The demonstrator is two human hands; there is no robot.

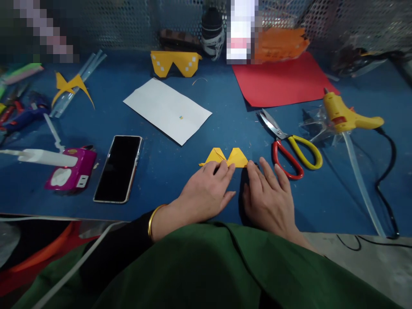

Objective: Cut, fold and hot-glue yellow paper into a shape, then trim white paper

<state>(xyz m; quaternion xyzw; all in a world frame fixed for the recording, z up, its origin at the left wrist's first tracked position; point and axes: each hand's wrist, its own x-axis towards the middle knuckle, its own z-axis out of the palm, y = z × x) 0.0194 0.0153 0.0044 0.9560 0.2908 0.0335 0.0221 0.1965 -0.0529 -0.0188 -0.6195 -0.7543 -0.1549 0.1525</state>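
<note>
A folded yellow paper piece [238, 158] with two peaks and a notch between them lies flat on the blue table [167, 180]. My left hand [207, 189] rests on its lower left edge, fingers bent and pressing on the paper, a gold bangle on the wrist. My right hand [269, 195] lies palm down on the table with its fingers somewhat spread, the index fingertip at the paper's right corner. Red and yellow handled scissors [279, 135] lie just beyond the right hand, blades partly apart.
A phone [119, 169] and a magenta device [72, 169] are at left. White card [167, 109], yellow paper glasses [175, 63] and red sheet [285, 83] lie farther back. At right is a yellow glue gun [344, 116] with its cable.
</note>
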